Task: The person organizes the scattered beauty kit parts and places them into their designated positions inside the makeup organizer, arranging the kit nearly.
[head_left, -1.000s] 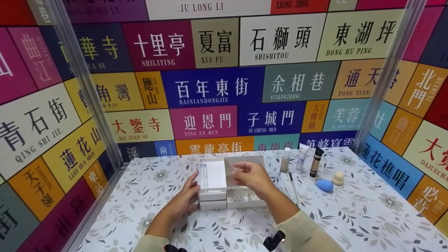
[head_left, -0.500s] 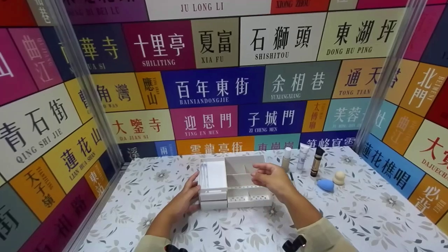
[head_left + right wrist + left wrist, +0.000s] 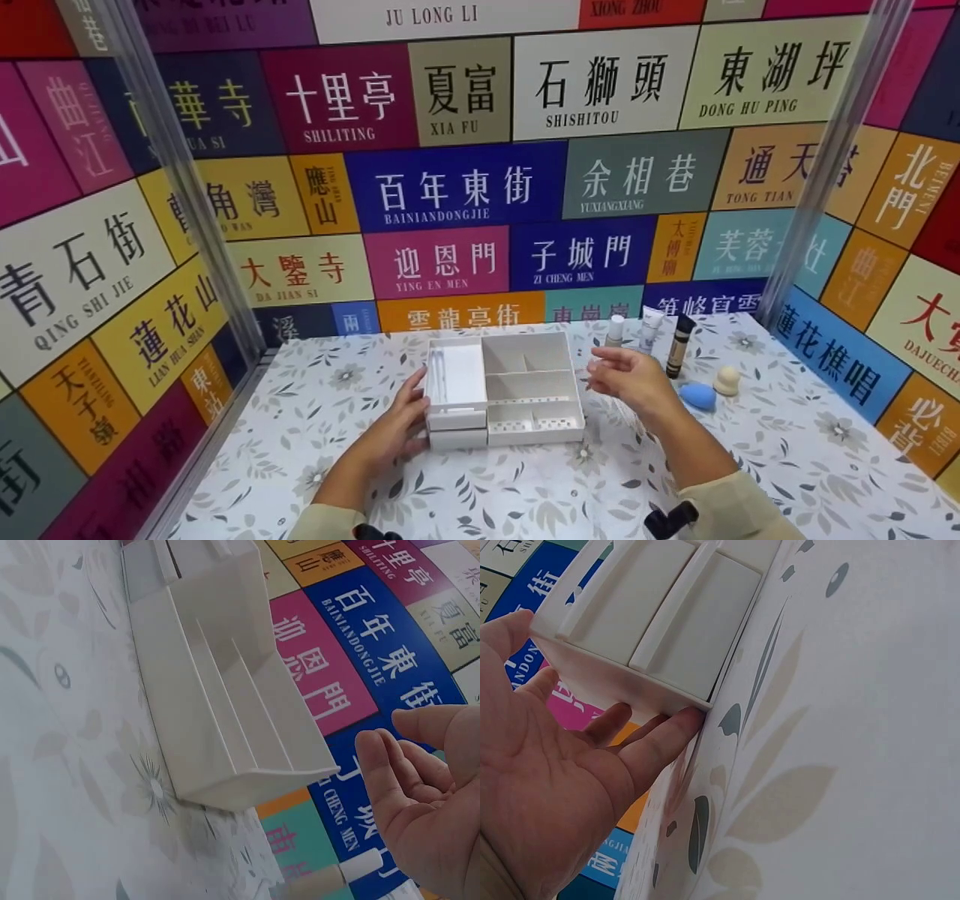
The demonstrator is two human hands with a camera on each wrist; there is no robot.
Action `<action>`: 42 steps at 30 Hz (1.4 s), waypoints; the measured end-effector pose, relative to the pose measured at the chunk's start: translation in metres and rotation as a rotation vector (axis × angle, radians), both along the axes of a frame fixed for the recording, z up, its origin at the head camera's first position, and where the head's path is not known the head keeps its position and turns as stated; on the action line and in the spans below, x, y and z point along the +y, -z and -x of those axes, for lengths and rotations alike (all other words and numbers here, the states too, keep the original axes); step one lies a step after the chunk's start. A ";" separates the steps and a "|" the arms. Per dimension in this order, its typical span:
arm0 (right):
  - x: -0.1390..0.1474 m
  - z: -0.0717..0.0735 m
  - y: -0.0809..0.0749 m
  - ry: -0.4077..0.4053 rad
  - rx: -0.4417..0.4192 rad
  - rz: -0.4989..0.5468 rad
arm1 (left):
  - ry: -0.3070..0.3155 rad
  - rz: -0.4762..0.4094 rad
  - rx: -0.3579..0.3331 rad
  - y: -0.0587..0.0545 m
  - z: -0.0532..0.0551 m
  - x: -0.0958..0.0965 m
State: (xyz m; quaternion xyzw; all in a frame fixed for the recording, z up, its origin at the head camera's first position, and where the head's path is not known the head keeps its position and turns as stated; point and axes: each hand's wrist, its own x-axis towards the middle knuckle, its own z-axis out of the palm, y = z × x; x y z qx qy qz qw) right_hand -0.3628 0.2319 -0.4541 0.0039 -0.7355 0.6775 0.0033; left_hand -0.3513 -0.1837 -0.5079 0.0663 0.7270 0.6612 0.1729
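A white desktop organizer (image 3: 529, 352) stands on the table, with open stepped compartments on its right. On its left are a shallow top tray (image 3: 465, 371) and two small drawers (image 3: 457, 439). My left hand (image 3: 394, 427) rests along the organizer's left side. In the left wrist view, the fingertips (image 3: 686, 720) of that hand touch the lower side edge, near the drawers. Just right of the organizer, my right hand (image 3: 630, 379) hovers with loosely bent fingers and nothing in them. The right wrist view has the right hand (image 3: 427, 795) apart from the organizer's end wall (image 3: 277, 784).
Behind my right hand stand a capped bottle (image 3: 614, 330), a white tube (image 3: 649, 330) and a black-and-tan tube (image 3: 679, 349). A blue makeup sponge (image 3: 699, 396) and a beige one (image 3: 726, 381) lie farther right. Sign-patterned walls (image 3: 457, 187) enclose the floral-covered table (image 3: 300, 420).
My right hand has moved rightward from over the organizer's compartments to beside them, uncovering them and overlapping the slim sticks on the table. The left hand has stayed put.
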 end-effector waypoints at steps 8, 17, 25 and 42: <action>0.029 0.004 0.009 0.017 0.005 -0.010 | 0.012 -0.007 0.029 0.000 0.000 0.000; 0.052 0.015 0.032 0.060 -0.073 -0.028 | 0.005 0.014 0.021 0.000 -0.001 0.000; 0.070 0.023 0.056 0.084 -0.116 -0.052 | 0.002 0.021 0.011 0.000 0.000 0.000; 0.088 0.030 0.078 0.089 -0.149 -0.156 | -0.008 -0.028 -0.001 0.000 -0.002 0.002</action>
